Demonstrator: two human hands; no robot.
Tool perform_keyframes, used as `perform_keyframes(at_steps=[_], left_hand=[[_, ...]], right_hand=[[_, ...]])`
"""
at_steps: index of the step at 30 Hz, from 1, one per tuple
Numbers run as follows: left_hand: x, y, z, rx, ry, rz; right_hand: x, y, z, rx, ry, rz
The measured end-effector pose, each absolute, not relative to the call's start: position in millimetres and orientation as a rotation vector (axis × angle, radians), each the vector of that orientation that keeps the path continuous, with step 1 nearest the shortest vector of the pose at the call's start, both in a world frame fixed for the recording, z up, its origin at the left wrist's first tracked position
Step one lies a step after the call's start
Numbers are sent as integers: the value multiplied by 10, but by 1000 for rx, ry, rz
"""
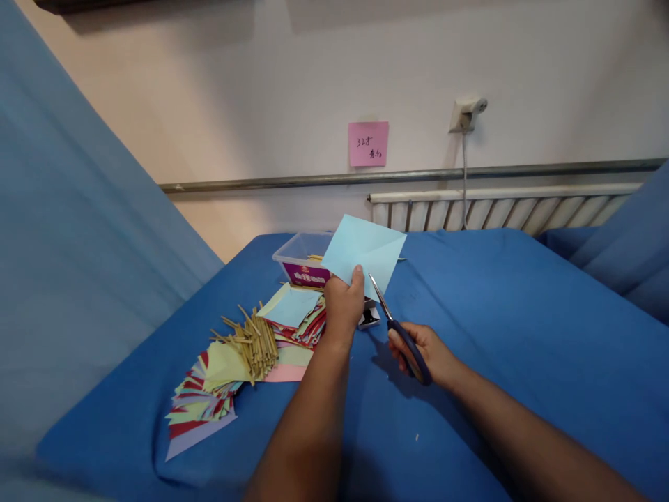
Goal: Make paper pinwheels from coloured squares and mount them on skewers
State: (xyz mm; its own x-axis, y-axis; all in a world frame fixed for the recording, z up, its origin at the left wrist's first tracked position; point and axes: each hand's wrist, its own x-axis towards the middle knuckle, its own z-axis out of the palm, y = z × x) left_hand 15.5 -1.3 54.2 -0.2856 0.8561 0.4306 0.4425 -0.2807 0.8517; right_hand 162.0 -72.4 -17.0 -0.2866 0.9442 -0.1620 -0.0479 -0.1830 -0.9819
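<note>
A light blue square of paper [368, 247] is pinched in my left hand [345, 303], thumb on top, held up above the table. My right hand [421, 352] grips a pair of scissors [405, 341] with dark blue handles. Their blades point up and away, with the tips at the paper's lower edge close to my left thumb. Whether the blades touch the paper I cannot tell. Left of my left hand lies a stack of coloured paper squares [293, 310], light blue on top. Beside it is a heap of thin tan sticks [254, 345].
A clear plastic tub [297, 251] with a purple label stands behind the paper stack. Fanned coloured papers [201, 401] lie at the left. A small box [369, 317] sits partly hidden under the held paper. The table has a blue cover [523, 362]; a radiator [512, 209] stands behind.
</note>
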Motion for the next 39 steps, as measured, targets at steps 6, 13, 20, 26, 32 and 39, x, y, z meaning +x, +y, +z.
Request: perform_keyframes(at_steps=[6, 13, 20, 26, 32, 39], left_hand=[[158, -14, 539, 1621, 1578, 1599], [175, -23, 533, 1647, 1575, 1576], [179, -22, 540, 1617, 1560, 1607], [179, -25, 550, 1627, 1572, 1583], [190, -35, 547, 1622, 1571, 1570], [199, -28, 513, 1618, 1542, 1580]], right_hand=[[1629, -713, -180, -1110, -1269, 1592], [1643, -690, -235, -1102, -1277, 1597], [1638, -704, -195, -1130, -1284, 1585], [1631, -713, -179, -1119, -1272, 1589], [1626, -717, -193, -1081, -1247, 1596], [1631, -715, -151, -1108, -1223, 1602]])
